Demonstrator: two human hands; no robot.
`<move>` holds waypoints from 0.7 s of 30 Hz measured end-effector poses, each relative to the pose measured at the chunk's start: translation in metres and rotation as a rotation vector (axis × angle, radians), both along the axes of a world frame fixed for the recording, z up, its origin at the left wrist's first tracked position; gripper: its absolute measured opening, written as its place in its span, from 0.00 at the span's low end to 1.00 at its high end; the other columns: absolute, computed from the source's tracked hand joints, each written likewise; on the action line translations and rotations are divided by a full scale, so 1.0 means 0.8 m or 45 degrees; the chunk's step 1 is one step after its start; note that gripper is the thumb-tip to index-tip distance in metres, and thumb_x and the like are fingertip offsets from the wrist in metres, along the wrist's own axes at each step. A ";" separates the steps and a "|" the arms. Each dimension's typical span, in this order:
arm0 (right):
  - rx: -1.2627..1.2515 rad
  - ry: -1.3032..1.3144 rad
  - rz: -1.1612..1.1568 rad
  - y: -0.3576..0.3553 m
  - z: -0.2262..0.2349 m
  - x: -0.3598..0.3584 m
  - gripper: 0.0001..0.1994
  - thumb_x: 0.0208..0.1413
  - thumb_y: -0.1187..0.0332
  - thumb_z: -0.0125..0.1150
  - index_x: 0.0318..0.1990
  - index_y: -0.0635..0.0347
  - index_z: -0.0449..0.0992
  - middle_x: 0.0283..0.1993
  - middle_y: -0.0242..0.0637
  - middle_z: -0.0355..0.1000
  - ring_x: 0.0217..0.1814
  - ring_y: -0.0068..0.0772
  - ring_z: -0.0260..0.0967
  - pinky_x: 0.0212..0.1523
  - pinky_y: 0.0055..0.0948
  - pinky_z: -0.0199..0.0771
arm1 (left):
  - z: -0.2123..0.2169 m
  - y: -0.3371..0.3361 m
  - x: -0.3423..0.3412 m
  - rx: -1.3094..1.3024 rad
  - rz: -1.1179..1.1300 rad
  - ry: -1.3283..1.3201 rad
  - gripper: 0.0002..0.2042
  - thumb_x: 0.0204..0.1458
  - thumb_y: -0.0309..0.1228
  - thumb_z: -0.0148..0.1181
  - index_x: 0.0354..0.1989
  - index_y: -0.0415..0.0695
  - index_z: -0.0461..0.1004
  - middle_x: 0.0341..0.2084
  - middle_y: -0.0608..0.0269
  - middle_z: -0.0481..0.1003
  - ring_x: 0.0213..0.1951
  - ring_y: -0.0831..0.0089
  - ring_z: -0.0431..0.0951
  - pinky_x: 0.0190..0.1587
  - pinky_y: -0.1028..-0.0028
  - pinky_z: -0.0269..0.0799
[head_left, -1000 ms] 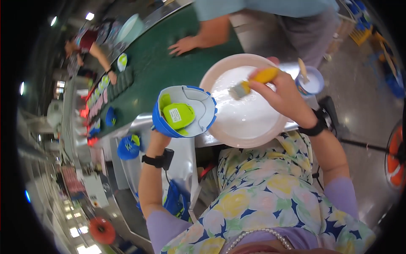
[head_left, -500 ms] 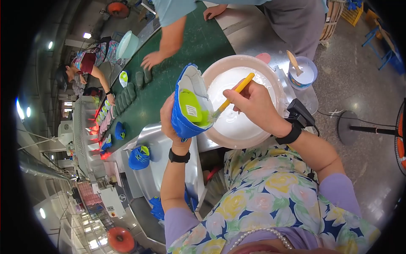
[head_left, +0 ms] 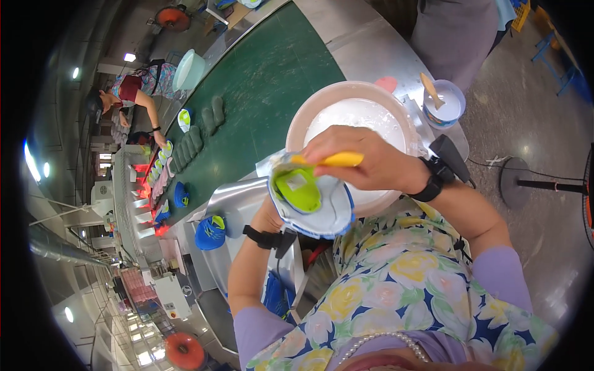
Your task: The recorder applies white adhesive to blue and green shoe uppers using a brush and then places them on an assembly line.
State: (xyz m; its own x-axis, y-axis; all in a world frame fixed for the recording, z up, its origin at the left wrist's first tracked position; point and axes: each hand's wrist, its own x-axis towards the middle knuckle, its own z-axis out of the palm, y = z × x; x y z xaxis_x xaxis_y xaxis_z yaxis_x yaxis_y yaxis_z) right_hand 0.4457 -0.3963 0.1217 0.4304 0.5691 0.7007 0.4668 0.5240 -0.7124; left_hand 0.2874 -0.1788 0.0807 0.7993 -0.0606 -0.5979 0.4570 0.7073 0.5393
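A blue shoe upper [head_left: 328, 213] with a white lining and a lime-green insole [head_left: 300, 196] is tilted open towards me. It is held by my left hand [head_left: 270, 214], which is largely hidden behind it. My right hand [head_left: 371, 154] grips a brush by its yellow handle [head_left: 344, 159]. The brush's tip is at the upper's far inner edge, where fingers and blur obscure the bristles. Just beyond both hands stands a pale pink basin [head_left: 299, 119] of white liquid [head_left: 352, 113].
Right of the basin, a small tub [head_left: 455, 117] holds a wooden-handled brush [head_left: 430, 88]. Grey shoe lasts [head_left: 187, 148] and a blue upper [head_left: 180, 195] lie on the green conveyor [head_left: 266, 80]. Another upper [head_left: 210, 232] sits on the metal tray. A co-worker [head_left: 139, 93] reaches in at far left.
The upper has turned and tipped towards me, and my right hand has moved left over it with the brush. The other person's arm has withdrawn from the conveyor.
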 end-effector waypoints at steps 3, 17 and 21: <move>0.003 -0.273 -0.109 0.013 -0.001 0.001 0.07 0.53 0.71 0.62 0.39 0.59 0.74 0.39 0.40 0.73 0.42 0.44 0.72 0.41 0.32 0.72 | 0.021 -0.036 0.002 0.258 -0.031 -0.129 0.22 0.62 0.36 0.48 0.64 0.47 0.57 0.57 0.56 0.68 0.54 0.67 0.73 0.54 0.65 0.73; -0.116 -0.313 -0.283 -0.002 0.010 0.016 0.08 0.54 0.68 0.63 0.37 0.61 0.74 0.36 0.40 0.74 0.35 0.36 0.73 0.37 0.27 0.70 | 0.073 -0.042 0.009 0.836 0.199 -0.356 0.21 0.60 0.42 0.50 0.59 0.45 0.66 0.51 0.58 0.73 0.49 0.66 0.77 0.50 0.64 0.76; -0.429 -0.260 -0.294 -0.009 0.010 0.019 0.09 0.53 0.68 0.64 0.37 0.62 0.74 0.34 0.40 0.74 0.34 0.34 0.73 0.35 0.26 0.70 | 0.068 -0.025 -0.004 0.799 0.244 -0.337 0.21 0.60 0.41 0.50 0.59 0.44 0.66 0.51 0.58 0.73 0.49 0.67 0.77 0.50 0.64 0.76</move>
